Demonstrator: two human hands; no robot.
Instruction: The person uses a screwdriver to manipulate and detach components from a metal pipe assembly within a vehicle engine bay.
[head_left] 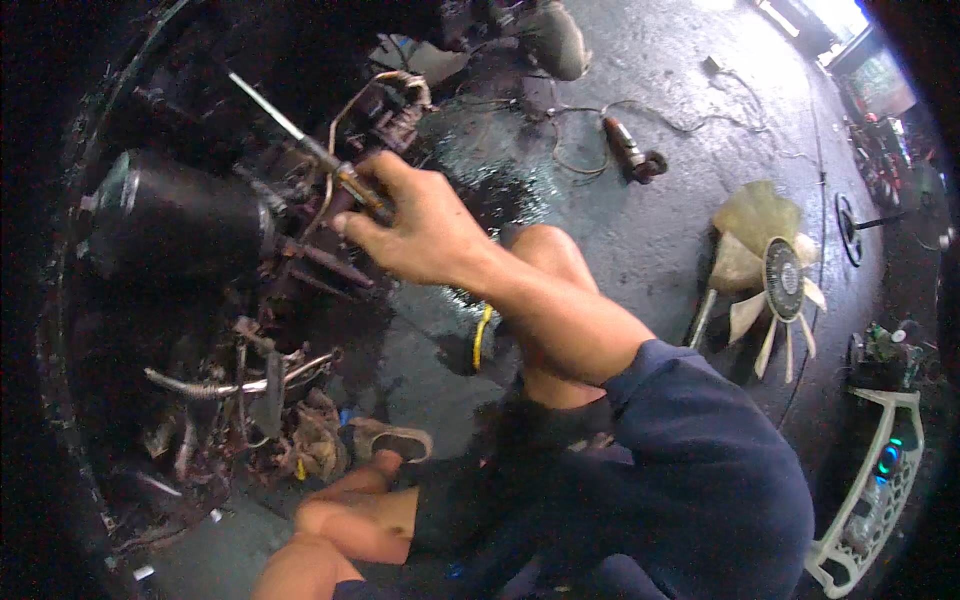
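My right hand (425,220) reaches in from the right, with its fingers closed around the amber-and-dark handle of a screwdriver (300,135). The tool's pale, thin shaft points up and to the left. Behind it lie dark engine parts with a bent metal pipe (335,130), and to the left is a large black cylinder (185,220). The screwdriver's tip stands in front of a dark area, and I cannot tell if it touches anything. My left hand does not show.
A fan (785,275) with pale blades lies on the dark floor at right. Further back is a corded power tool (630,150). A white grille (865,500) stands lower right. A silver corrugated pipe (235,388) sits lower left; wet patches spread near the engine parts.
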